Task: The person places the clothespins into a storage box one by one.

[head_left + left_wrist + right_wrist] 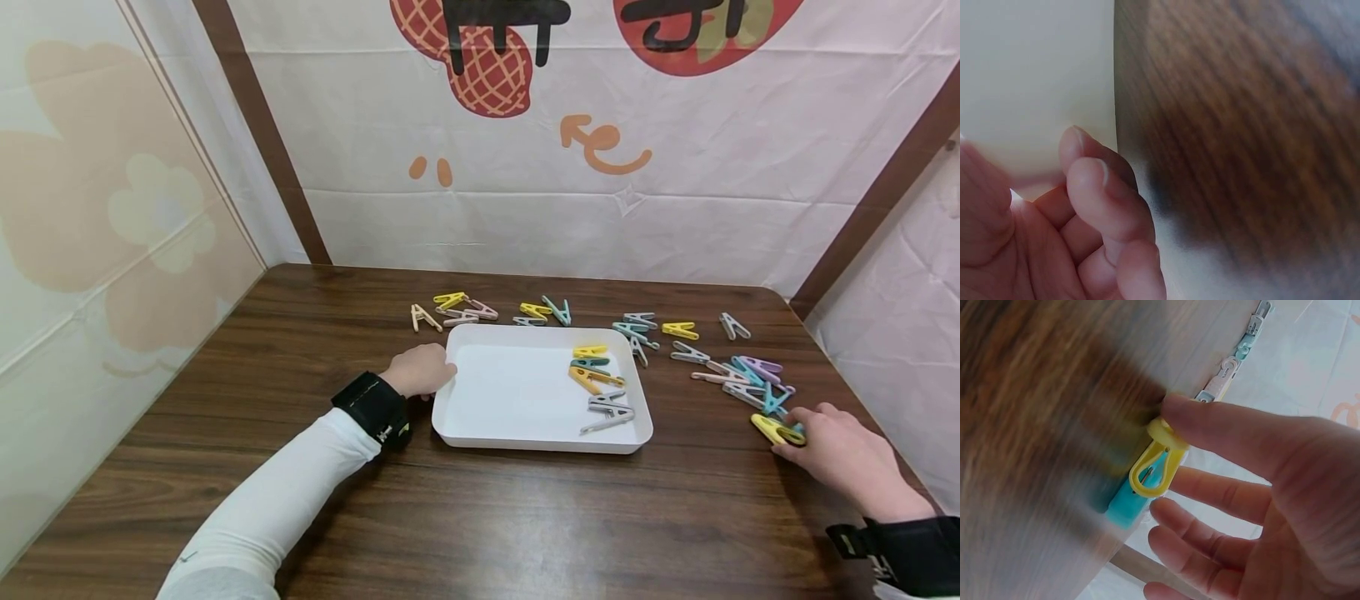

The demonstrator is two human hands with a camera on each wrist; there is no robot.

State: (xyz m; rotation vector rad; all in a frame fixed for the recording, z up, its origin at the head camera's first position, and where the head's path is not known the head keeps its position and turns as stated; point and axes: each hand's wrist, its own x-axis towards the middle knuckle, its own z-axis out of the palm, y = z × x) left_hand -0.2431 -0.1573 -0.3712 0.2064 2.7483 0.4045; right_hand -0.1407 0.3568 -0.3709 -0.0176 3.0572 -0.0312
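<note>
A white tray [517, 392] sits mid-table, with yellow, teal, orange and grey clothespins in its right part. At its left edge, my left hand [420, 371] grips the tray with curled fingers [1110, 194]. My right hand [843, 454] is at the table's right side, pinching a yellow clothespin [776, 431]. The thumb [1229, 428] presses one side of that clothespin, and the other fingers spread beyond it. Right behind the yellow one, in the right wrist view, lies a turquoise clothespin [1125, 503], partly hidden.
A loose pile with a purple clothespin [761, 367] and pink, blue and grey ones lies beyond my right hand. Several more, including a yellow clothespin [678, 330] and a cream clothespin [424, 317], are scattered behind the tray. Printed cloth [525, 225] hangs along the table's back edge.
</note>
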